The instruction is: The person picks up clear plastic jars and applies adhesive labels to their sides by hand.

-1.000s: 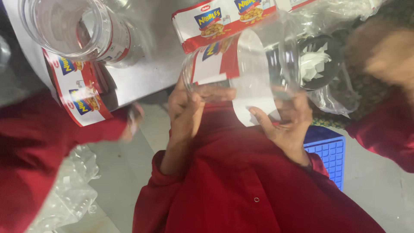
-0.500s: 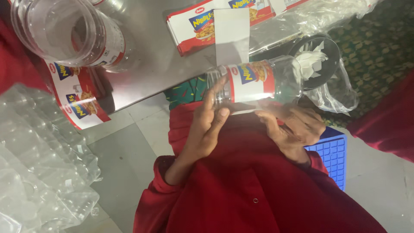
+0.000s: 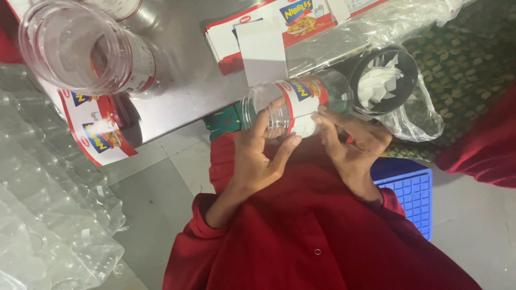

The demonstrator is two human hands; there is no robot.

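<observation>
Clear plastic jar (image 3: 293, 104) with a red, white and yellow label lay sideways at the steel counter (image 3: 188, 80) edge, gripped by both hands: the left hand (image 3: 258, 156) closed around its open mouth, the right hand (image 3: 352, 142) pressing the label. A black bin (image 3: 384, 80) of paper scraps stood just beside it.

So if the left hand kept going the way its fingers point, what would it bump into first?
The left hand is already on the clear plastic jar, fingers pointing up the picture. Past the jar, it would probably meet the white backing strip on the steel table, though depth is hard to judge.
</observation>
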